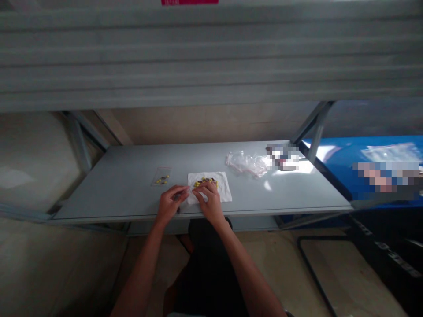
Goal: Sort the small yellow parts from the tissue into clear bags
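A white sheet (222, 190) lies on the grey shelf (125, 193) with a heap of small yellow and dark pieces (205, 181) on it. My right hand (209, 201) rests on the sheet's near left part, fingers curled and pinched beside the pieces. My left hand (171, 201) sits just left of the sheet, its fingertips pinched together at the sheet's left edge; whatever they hold is too small to make out. A small clear bag (161, 176) with a few yellow pieces lies to the left.
A pile of empty clear zip bags (248, 162) lies at the back right of the shelf. A blue surface (343, 167) adjoins on the right. Slanted metal struts (313, 125) stand at both back corners. A shelf board hangs overhead.
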